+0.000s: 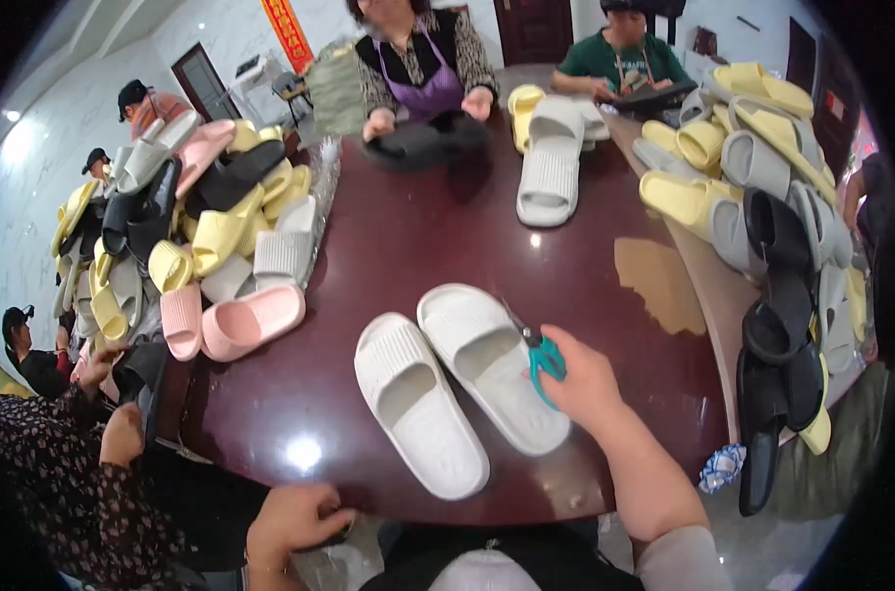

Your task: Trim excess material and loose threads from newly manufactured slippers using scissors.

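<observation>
Two white slide slippers lie side by side before me, toes pointing away: the left slipper (pixel 423 428) and the right slipper (pixel 516 409). My right hand (pixel 580 374) is closed around small scissors (pixel 546 366) with teal handles. Their dark blades point up and left, over the outer side of the right slipper's strap. Down at the near table edge is my left hand (pixel 295 520), its thumb apart from loosely bent fingers, with nothing seen in it.
The slippers lie on a glossy dark red table (pixel 369 231). Piles of slippers rise at left (pixel 221 241) and right (pixel 753 197). White slippers (pixel 549 167) lie at the far side. A person opposite holds a black slipper (pixel 428 141); another person's hands (pixel 123 433) work at left.
</observation>
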### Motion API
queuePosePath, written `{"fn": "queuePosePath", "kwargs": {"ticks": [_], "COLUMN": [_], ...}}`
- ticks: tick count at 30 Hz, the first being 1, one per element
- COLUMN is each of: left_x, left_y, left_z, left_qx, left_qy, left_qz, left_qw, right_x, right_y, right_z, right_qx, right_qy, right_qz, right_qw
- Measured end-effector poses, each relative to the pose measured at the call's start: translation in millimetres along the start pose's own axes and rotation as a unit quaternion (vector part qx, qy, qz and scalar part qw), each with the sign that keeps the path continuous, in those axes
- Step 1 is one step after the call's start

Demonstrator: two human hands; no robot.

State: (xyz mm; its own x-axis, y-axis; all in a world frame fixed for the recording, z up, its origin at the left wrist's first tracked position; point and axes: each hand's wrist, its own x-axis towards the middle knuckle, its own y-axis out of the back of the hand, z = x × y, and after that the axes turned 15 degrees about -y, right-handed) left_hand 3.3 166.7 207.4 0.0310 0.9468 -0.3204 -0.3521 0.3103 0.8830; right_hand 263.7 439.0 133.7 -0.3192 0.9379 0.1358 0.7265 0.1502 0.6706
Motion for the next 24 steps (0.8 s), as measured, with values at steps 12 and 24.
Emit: {"fn": "queuePosePath", "kwargs": {"ticks": [12,24], "left_x": [169,196], "left_y": [-6,-14], "left_z": [59,40], "left_qx": [0.053,0.054], "left_qy": [-0.145,-0.095], "left_qz": [0.258,0.360], "left_qw": [0.954,0.926], "right_x": [-4,-6], "right_y": [-4,11], "right_z": [3,-15], "right_qx": [0.046,0.154], "right_qy": [-0.029,-0.076], "right_qz": [-0.017,-0.118], "right_qw": [0.998,0.978]}}
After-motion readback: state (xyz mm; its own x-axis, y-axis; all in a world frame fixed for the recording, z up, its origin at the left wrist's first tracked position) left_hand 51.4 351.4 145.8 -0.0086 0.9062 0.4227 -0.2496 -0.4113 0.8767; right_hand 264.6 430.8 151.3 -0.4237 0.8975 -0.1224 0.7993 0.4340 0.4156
